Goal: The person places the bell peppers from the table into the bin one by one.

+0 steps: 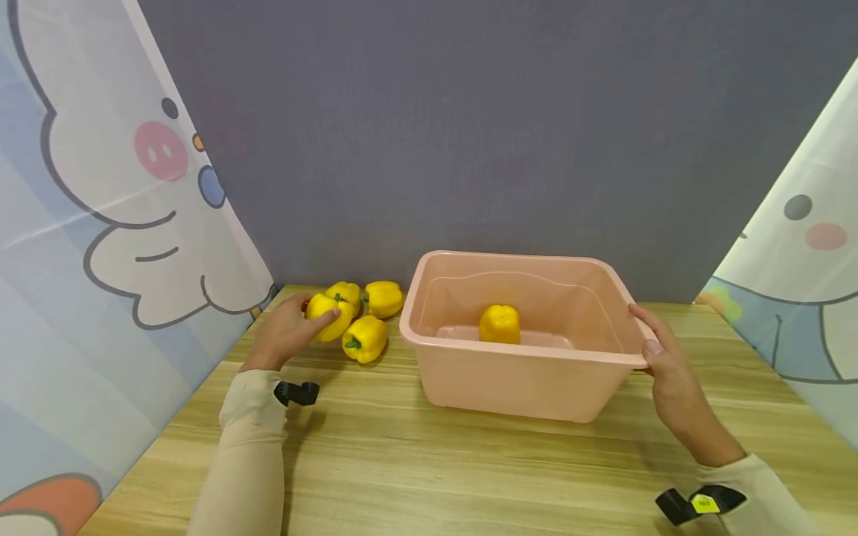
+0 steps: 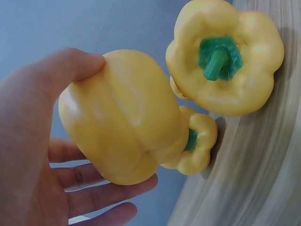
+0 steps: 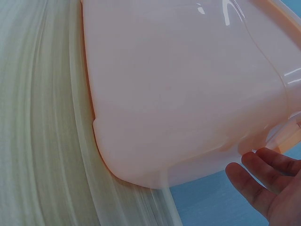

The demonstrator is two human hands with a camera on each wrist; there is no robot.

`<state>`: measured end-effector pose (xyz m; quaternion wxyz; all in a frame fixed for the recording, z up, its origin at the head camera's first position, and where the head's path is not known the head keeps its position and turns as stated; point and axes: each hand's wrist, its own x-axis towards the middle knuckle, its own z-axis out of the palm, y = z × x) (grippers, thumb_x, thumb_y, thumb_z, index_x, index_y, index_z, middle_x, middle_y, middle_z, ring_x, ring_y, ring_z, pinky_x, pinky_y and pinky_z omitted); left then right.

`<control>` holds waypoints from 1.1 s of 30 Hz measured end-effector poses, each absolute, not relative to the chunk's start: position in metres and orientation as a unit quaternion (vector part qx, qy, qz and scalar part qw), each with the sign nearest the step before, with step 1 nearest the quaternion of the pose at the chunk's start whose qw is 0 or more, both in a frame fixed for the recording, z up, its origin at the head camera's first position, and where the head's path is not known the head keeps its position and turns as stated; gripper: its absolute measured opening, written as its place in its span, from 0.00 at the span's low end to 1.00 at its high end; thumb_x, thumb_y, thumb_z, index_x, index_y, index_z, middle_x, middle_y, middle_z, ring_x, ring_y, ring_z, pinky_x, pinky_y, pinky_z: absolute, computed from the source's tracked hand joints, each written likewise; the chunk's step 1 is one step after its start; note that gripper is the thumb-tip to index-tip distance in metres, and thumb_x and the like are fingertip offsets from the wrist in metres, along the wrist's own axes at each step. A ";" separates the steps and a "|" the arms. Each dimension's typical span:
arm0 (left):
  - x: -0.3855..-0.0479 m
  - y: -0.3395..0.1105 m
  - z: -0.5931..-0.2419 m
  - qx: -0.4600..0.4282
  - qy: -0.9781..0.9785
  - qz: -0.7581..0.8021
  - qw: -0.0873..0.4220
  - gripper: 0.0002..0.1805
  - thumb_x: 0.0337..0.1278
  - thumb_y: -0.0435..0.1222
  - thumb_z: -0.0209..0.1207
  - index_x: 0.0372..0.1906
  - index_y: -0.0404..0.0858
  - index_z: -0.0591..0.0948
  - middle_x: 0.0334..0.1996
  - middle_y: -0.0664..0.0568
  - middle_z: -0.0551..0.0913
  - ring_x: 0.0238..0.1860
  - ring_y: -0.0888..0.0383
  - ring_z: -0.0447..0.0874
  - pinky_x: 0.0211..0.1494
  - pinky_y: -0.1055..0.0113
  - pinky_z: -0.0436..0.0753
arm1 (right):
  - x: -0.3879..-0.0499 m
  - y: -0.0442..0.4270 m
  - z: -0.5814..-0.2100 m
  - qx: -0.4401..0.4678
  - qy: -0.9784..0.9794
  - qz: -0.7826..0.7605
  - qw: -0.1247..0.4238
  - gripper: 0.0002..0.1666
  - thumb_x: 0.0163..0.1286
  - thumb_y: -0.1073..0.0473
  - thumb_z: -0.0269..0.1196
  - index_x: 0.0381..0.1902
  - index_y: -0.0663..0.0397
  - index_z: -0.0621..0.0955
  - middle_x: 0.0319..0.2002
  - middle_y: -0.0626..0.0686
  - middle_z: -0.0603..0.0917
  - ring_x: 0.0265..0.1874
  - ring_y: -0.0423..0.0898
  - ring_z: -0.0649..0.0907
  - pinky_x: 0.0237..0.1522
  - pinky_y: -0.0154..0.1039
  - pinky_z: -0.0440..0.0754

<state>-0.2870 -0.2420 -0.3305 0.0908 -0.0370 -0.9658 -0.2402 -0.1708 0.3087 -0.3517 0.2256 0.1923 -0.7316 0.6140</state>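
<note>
My left hand [image 1: 287, 331] grips a yellow bell pepper [image 1: 330, 318] between thumb and fingers, at the left of the table. In the left wrist view the thumb presses on top of that pepper [image 2: 124, 117] and the fingers lie beneath it. Close by are several more yellow peppers, one with its green stem toward me [image 1: 365, 339] and another beside the bin [image 1: 384, 299]. A pink plastic bin [image 1: 523, 380] stands in the middle, with one yellow pepper [image 1: 499, 324] inside. My right hand [image 1: 670, 380] holds the bin's right rim, thumb over the edge and fingers on the outer side [image 3: 268, 174].
The wood-grain table [image 1: 402, 469] runs back to a grey wall [image 1: 496, 134]. Cartoon-printed cloth panels [image 1: 134, 223] close in the left and right sides. A black wrist device [image 1: 296, 393] sits on my left sleeve, and another [image 1: 700, 504] on the right.
</note>
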 end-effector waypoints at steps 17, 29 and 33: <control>-0.289 -0.232 -0.332 -0.057 -0.956 -0.264 0.114 0.47 0.61 0.69 0.50 0.64 0.32 0.74 0.50 0.39 0.81 0.41 0.46 0.79 0.41 0.53 0.78 | -0.171 0.310 -0.351 0.196 -0.732 0.611 0.227 0.29 0.82 0.57 0.39 0.77 0.54 0.62 0.66 0.47 0.68 0.51 0.41 0.75 0.45 0.27 0.73; -0.288 -0.230 -0.332 -0.057 -0.952 -0.279 0.112 0.47 0.62 0.69 0.51 0.67 0.32 0.72 0.55 0.37 0.80 0.46 0.44 0.80 0.44 0.50 0.79 | -0.171 0.309 -0.351 0.191 -0.733 0.614 0.222 0.29 0.82 0.56 0.39 0.77 0.53 0.62 0.66 0.47 0.68 0.53 0.42 0.74 0.45 0.27 0.73; -0.288 -0.229 -0.333 -0.056 -0.946 -0.300 0.112 0.47 0.62 0.68 0.52 0.68 0.33 0.71 0.57 0.37 0.79 0.49 0.43 0.80 0.47 0.49 0.80 | -0.171 0.309 -0.351 0.190 -0.733 0.615 0.220 0.29 0.82 0.56 0.39 0.77 0.53 0.62 0.66 0.47 0.68 0.52 0.42 0.74 0.45 0.28 0.73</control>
